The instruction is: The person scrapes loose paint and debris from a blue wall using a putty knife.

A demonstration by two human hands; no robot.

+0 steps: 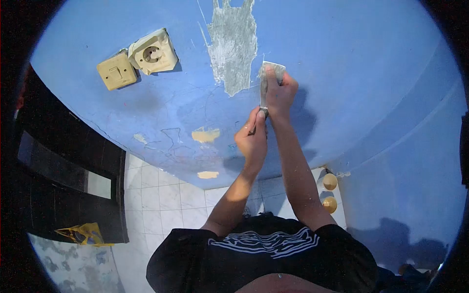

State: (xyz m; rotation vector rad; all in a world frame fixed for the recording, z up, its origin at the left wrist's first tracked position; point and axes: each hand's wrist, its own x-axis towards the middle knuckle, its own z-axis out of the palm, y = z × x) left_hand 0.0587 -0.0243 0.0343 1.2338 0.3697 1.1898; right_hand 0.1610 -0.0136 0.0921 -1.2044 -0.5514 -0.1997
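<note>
My left hand [252, 142] is closed around the dark handle of a putty knife [263, 97], whose pale blade points up along the blue wall [351, 63]. Higher up, my right hand [281, 97] grips the blade, its thumb pressed along the flat face near the wide end. That wide end lies close against the wall, just right of a rough grey patch [233, 51] where the blue paint is gone. Both forearms reach up from below, and their shadows fall on the wall.
A light switch [116, 73] and a wall socket [152, 54] with peeling tape sit at upper left. Tan bare spots [205, 135] mark the lower wall. Dark furniture [73, 161] stands left, with a yellow bag [88, 234]. Two round yellowish objects [330, 181] are on the tiled floor [161, 195] side at right.
</note>
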